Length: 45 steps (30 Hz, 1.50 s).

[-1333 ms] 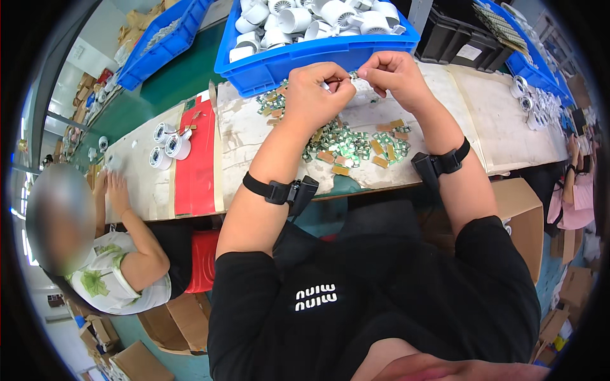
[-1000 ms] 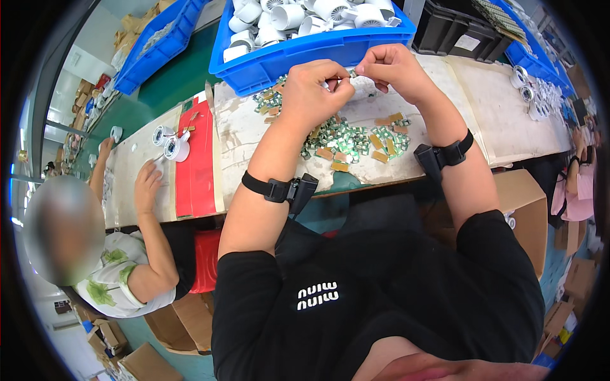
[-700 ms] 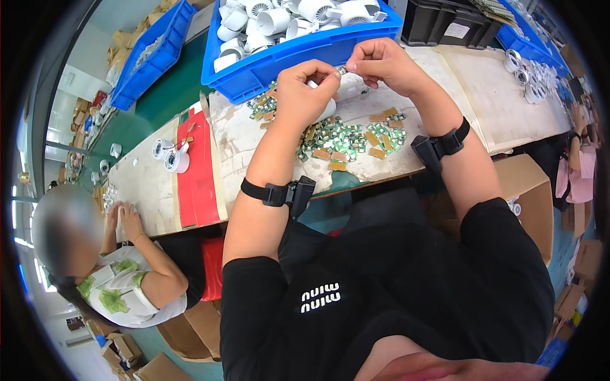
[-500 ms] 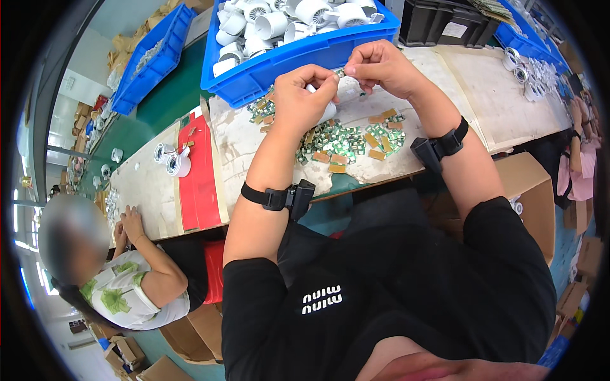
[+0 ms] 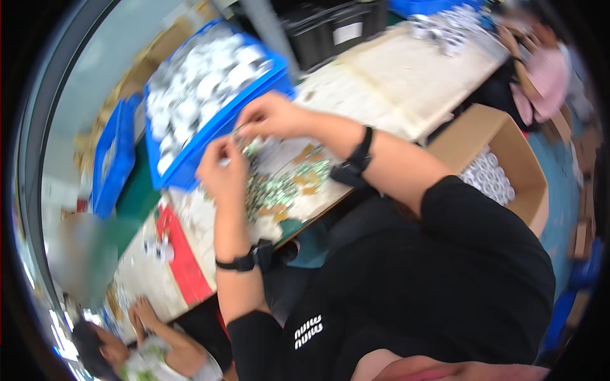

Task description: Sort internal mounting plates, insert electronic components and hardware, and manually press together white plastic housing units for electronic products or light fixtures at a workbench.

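Note:
Motion smears the picture. Close together at the near side of a blue crate, both hands are raised over the table. My left hand (image 5: 223, 168) is closed in a pinch; whatever it holds is hidden. My right hand (image 5: 274, 117) also pinches, with a small thin piece at its fingertips, too blurred to name. Below the hands lies a loose heap of small green circuit boards (image 5: 279, 189), mixed with tan pieces. White plastic housings (image 5: 206, 86) fill the blue crate (image 5: 184, 170) behind my left hand.
A black crate (image 5: 318, 38) stands beyond the table (image 5: 387, 79). White parts (image 5: 448, 28) lie at its far right. An open cardboard box (image 5: 530, 168) holds white round parts. Co-workers sit left (image 5: 178, 352) and far right (image 5: 540, 89). A red strip (image 5: 187, 270) crosses the table.
The whole view has swung, so the table now slants and my hands appear farther left. The cardboard box's contents have come into sight. Both hands stay pinched close together.

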Available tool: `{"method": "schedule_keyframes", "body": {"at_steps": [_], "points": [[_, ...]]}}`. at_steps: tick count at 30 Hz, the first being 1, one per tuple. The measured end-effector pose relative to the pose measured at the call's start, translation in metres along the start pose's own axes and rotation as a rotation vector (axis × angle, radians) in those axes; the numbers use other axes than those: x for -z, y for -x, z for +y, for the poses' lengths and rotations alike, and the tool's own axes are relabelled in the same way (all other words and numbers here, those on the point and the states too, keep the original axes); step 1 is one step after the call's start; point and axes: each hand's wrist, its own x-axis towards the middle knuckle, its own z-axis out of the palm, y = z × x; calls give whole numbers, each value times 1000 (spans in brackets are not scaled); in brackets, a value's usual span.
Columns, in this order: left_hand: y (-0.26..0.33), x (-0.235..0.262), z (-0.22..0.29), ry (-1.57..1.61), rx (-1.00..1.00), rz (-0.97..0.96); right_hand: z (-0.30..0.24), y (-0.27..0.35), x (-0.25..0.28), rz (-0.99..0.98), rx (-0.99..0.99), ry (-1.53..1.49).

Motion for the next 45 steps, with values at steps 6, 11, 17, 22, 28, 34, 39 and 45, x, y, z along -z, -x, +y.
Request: {"method": "schedule_keyframes", "body": {"at_steps": [6,11,17,22,28,34,39,45], "points": [[9,94,-18,-560,-203,30,-63,48,75,323,269,645],[63,198,-75,-1192,-21,-226,-40,125,333,854,-49,1422],[88,210,-124,-1085,334,-429,-23,284,491,739,-1071,1733],[44,202,-95,-1319,592,-320,3,249,434,544,-663,1581],[-57,129,-20,-784,-225,147,-72,114,199,484,156,724],[-124,46,-18,-648,326,-345,-111,20,28,277,428,580],[-82,42,14,-560,-338,192,-79,-15,-16,335,674,207],[-35,46,25,-372,-382,246,-64,-18,-41,186,652,575]]}}
